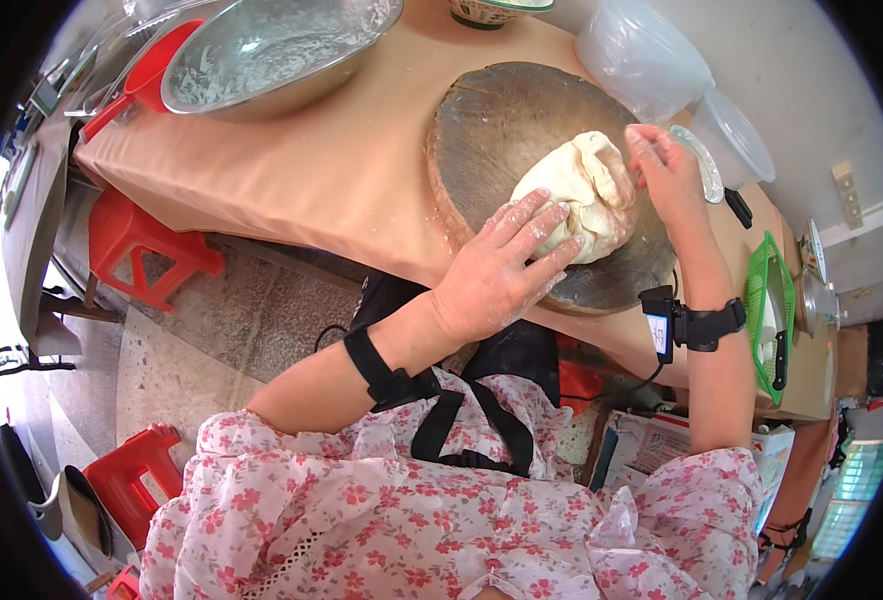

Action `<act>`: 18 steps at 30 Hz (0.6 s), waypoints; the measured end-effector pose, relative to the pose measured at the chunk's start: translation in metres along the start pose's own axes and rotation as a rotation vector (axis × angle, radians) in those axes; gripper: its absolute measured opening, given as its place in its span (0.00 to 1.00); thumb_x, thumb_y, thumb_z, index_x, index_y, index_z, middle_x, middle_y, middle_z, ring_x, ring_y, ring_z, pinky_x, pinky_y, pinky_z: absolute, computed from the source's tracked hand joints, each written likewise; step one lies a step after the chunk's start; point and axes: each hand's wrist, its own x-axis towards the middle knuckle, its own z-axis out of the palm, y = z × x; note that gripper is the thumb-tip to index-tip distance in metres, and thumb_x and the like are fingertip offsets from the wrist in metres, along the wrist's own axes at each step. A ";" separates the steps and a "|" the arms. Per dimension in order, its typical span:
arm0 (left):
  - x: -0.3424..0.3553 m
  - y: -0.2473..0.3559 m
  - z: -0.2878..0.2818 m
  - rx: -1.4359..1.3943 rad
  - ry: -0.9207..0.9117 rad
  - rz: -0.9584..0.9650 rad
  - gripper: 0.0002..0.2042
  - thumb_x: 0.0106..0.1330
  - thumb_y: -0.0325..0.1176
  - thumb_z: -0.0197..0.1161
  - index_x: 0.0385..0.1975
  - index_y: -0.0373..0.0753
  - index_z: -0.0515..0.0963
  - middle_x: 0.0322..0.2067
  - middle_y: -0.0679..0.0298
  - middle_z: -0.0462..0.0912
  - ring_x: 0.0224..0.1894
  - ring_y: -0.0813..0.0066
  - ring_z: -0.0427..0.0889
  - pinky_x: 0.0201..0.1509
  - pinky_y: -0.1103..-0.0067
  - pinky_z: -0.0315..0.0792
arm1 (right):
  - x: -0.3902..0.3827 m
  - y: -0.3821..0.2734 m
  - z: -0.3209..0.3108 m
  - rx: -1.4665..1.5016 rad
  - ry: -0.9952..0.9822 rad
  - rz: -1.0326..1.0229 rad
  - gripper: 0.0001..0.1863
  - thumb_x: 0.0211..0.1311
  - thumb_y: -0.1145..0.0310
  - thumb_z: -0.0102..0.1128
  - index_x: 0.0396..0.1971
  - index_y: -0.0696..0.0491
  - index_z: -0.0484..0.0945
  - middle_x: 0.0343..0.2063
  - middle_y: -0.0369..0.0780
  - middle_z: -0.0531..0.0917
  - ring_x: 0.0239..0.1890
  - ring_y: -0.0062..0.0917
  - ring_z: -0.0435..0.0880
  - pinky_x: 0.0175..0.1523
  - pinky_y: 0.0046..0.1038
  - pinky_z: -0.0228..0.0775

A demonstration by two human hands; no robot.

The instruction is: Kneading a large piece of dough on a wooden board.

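A lump of pale, folded dough point(586, 195) rests on a round wooden chopping board point(491, 110) toward the right of the table. My left hand point(496, 262) lies against the dough's near left side, its floury fingers stretched out and spread. Just beyond the dough's right edge is my right hand point(669, 178), raised over the board. Its fingers are loosely bent and apart, with nothing visible in them. The underside of the dough is hidden.
A large floury metal basin point(281, 60) and a red ladle point(151, 75) stand at the far left. Clear plastic tubs point(646, 60) are beyond the board. At the right sits a green basket point(761, 300) with a knife point(780, 360). Red stools point(141, 250) stand on the floor.
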 end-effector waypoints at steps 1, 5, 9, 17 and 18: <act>0.000 0.002 0.000 0.001 -0.014 0.002 0.23 0.52 0.31 0.71 0.51 0.48 0.80 0.59 0.53 0.70 0.63 0.48 0.69 0.62 0.62 0.71 | 0.004 0.005 0.000 -0.001 0.005 -0.001 0.20 0.67 0.55 0.57 0.46 0.57 0.81 0.31 0.42 0.86 0.34 0.27 0.82 0.41 0.30 0.72; -0.002 0.002 0.006 -0.070 0.056 -0.059 0.24 0.51 0.29 0.71 0.52 0.50 0.80 0.62 0.44 0.62 0.63 0.44 0.68 0.62 0.61 0.71 | 0.009 0.007 0.016 -0.144 0.005 0.024 0.24 0.69 0.51 0.52 0.48 0.57 0.80 0.39 0.47 0.85 0.44 0.32 0.83 0.52 0.30 0.70; -0.004 0.000 0.009 -0.044 0.047 -0.041 0.25 0.49 0.27 0.71 0.51 0.50 0.80 0.63 0.39 0.58 0.62 0.41 0.69 0.62 0.61 0.71 | -0.007 0.006 0.025 0.002 -0.069 -0.092 0.21 0.68 0.54 0.53 0.48 0.57 0.79 0.45 0.48 0.84 0.49 0.34 0.81 0.56 0.32 0.68; -0.009 -0.002 0.004 -0.032 0.080 0.001 0.19 0.51 0.30 0.66 0.45 0.48 0.83 0.58 0.36 0.65 0.60 0.40 0.71 0.63 0.60 0.70 | -0.085 -0.035 0.019 -0.131 0.023 -0.590 0.13 0.61 0.64 0.60 0.44 0.51 0.81 0.51 0.43 0.78 0.52 0.39 0.76 0.58 0.37 0.65; -0.010 -0.001 0.002 -0.033 0.078 -0.004 0.19 0.51 0.30 0.66 0.45 0.48 0.83 0.58 0.36 0.65 0.60 0.40 0.71 0.63 0.60 0.70 | -0.093 -0.038 0.026 -0.202 0.084 -0.679 0.12 0.59 0.65 0.61 0.43 0.48 0.82 0.52 0.41 0.77 0.54 0.40 0.74 0.60 0.39 0.63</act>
